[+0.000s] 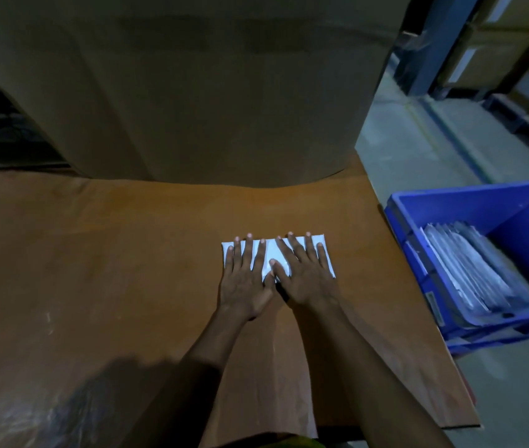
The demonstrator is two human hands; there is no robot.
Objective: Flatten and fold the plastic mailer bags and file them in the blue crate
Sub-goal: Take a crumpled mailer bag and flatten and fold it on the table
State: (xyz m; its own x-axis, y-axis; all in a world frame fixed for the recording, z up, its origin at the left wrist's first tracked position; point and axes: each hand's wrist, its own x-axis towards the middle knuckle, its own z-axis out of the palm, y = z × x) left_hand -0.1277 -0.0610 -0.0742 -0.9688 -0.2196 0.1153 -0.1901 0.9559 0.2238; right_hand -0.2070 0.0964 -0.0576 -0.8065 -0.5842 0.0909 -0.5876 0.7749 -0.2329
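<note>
Pressing mailer (271,253) nr table's (127,253) R edge

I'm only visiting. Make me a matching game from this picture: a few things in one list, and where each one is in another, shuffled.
Things: 1 white mailer bag; 2 blue crate; 3 cardboard box; 4 filed bags.
Places: A inside the crate; B far end of the table; C under the left hand and right hand; D beside the table, on its right.
Pairs: 1-C, 2-D, 3-B, 4-A.
</note>
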